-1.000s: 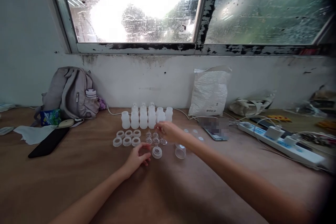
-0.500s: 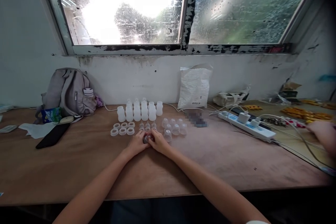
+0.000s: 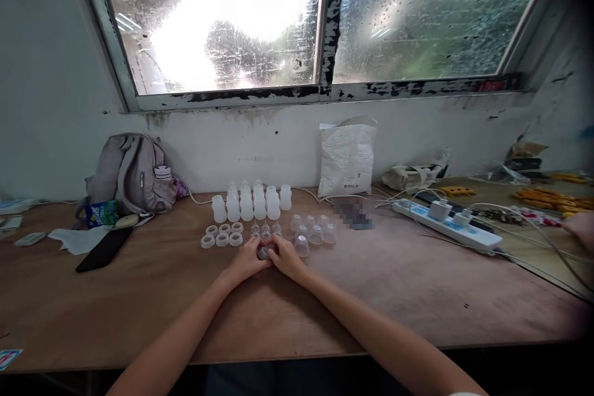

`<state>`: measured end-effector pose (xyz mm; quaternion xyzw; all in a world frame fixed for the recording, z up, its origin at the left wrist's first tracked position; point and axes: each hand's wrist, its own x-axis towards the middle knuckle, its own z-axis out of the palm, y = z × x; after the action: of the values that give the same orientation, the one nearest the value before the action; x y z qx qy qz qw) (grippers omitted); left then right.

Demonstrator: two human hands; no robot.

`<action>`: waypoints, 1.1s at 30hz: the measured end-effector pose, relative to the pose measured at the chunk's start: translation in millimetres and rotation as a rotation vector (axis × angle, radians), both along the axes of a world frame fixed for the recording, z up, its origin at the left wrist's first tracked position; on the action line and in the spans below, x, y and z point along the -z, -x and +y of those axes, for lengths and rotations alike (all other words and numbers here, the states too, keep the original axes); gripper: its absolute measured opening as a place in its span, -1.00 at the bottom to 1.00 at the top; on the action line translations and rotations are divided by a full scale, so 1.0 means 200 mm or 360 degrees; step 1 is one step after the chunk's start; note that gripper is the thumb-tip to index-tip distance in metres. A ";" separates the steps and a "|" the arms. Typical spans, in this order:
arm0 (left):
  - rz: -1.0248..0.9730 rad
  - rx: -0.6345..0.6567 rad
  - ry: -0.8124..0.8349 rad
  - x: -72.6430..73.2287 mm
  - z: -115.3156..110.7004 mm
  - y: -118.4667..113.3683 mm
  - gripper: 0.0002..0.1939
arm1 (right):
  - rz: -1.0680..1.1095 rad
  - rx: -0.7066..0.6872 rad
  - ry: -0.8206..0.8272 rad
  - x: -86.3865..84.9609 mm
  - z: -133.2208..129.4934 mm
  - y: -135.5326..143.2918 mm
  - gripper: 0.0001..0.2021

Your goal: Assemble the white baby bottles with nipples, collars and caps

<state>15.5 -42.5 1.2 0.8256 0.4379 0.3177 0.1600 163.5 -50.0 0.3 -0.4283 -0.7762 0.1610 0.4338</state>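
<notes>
My left hand (image 3: 249,261) and my right hand (image 3: 285,258) meet at the middle of the table, fingers curled round a small clear piece (image 3: 264,252), partly hidden by them. Just beyond it stand several clear nipples (image 3: 265,230) in rows. To their left lie several white rings (image 3: 222,239), and to their right several clear caps (image 3: 315,234) are grouped. Behind, several frosted white bottles (image 3: 247,205) stand upright, the ones at the back with clear tops.
On the left are a grey backpack (image 3: 132,176), a black phone (image 3: 104,249) and a white tissue (image 3: 77,237). A white bag (image 3: 347,158) leans on the wall. A power strip (image 3: 448,226) with cables lies right; another person's hand (image 3: 580,230) is at the far right.
The view has shifted slightly, so the table things appear lower and a little to the right. Both my hands stay together round the clear piece. The other person's hand shows less.
</notes>
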 end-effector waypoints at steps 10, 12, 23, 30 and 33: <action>-0.0215 0.0054 0.0180 0.00 -0.03 0.08 -0.63 | -0.0029 -0.0194 -0.0224 0.05 0.00 0.02 -0.77; -0.0247 0.0073 0.0239 0.00 -0.04 0.11 -0.61 | -0.0054 -0.0275 -0.0253 0.05 -0.02 0.02 -0.76; -0.0600 0.0299 0.0755 0.00 -0.03 0.12 -0.56 | -0.0068 -0.0245 -0.0335 0.03 -0.07 0.03 -0.79; -0.0599 0.0353 0.0757 0.00 -0.01 0.16 -0.55 | -0.0138 -0.0276 -0.0308 0.01 -0.08 0.02 -0.77; -0.0552 0.0291 0.0672 0.01 -0.01 0.18 -0.51 | -0.0145 -0.0292 -0.0297 0.00 -0.10 0.02 -0.77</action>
<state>-19.7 -45.1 -0.6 0.7434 0.3843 0.3403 0.4288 160.2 -69.1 -0.1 -0.3201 -0.8426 0.1076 0.4196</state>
